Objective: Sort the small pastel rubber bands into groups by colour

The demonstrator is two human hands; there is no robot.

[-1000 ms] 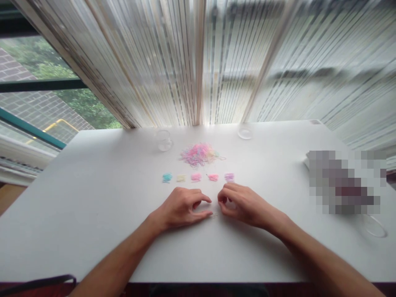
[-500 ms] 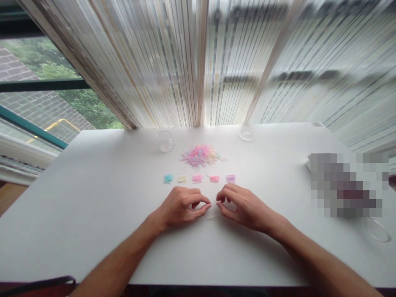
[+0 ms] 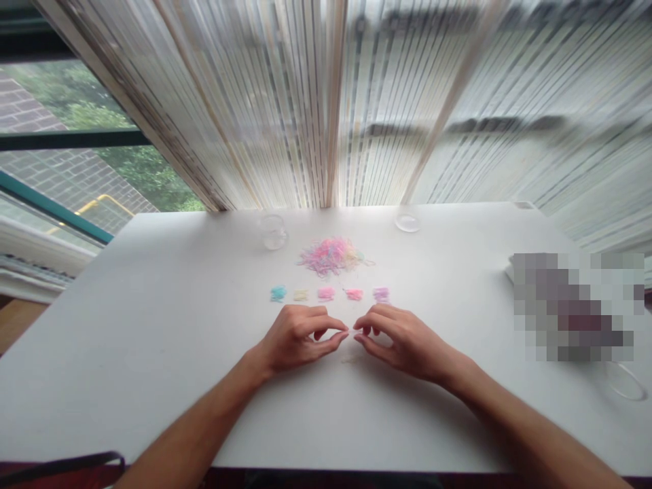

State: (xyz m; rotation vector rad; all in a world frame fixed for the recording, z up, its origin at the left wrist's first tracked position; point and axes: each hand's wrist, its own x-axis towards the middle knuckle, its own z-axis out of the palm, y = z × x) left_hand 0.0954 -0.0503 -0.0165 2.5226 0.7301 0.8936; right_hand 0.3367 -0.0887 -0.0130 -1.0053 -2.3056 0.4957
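Note:
On the white table (image 3: 153, 326) my left hand (image 3: 298, 336) and my right hand (image 3: 400, 339) rest close together, fingertips nearly touching. Both are pinched, thumb against forefinger, on something too small to make out. A faint pale band (image 3: 350, 358) lies on the table just below the fingertips. Beyond the hands runs a row of small sorted heaps: teal (image 3: 278, 293), yellow (image 3: 300, 295), pink (image 3: 326, 293), red-pink (image 3: 354, 294) and purple (image 3: 381, 293). Farther back lies a mixed pile of pastel elastic bands (image 3: 331, 255).
A small clear glass jar (image 3: 274, 232) stands at the back left of the pile, a clear lid or dish (image 3: 407, 219) at the back right. A blurred-out object (image 3: 575, 305) and a clear round lid (image 3: 624, 382) sit at the right edge. Striped curtains hang behind the table.
Both hands have lifted slightly and drawn their pinched fingertips closer together. The heaps and the pile have not moved.

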